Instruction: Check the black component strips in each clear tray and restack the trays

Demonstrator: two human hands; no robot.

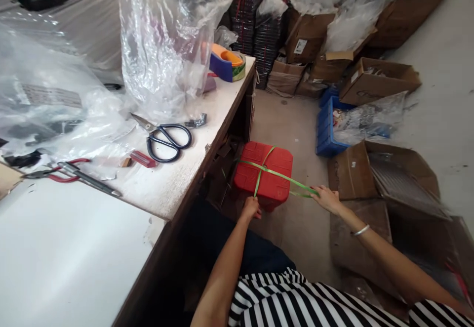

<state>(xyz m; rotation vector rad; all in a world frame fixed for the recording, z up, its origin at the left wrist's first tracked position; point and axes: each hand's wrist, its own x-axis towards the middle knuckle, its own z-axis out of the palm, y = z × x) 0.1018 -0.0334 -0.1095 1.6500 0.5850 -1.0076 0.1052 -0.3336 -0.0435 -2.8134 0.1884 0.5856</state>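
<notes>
A red plastic stool (272, 161) stands on the floor beside the table, with green strapping (276, 174) lying across its top in two crossing lines. My left hand (251, 207) is closed on the near end of one green strap at the stool's front edge. To the right of the stool, my right hand (328, 198) grips the other green strap and holds it stretched out. A silver bangle sits on my right wrist.
The white table (185, 179) at left carries black-handled scissors (166, 137), red-handled pliers (59, 171), a tape dispenser (227, 65) and clear plastic bags (163, 35). Open cardboard boxes (385, 174) and a blue crate (328, 129) crowd the floor at right.
</notes>
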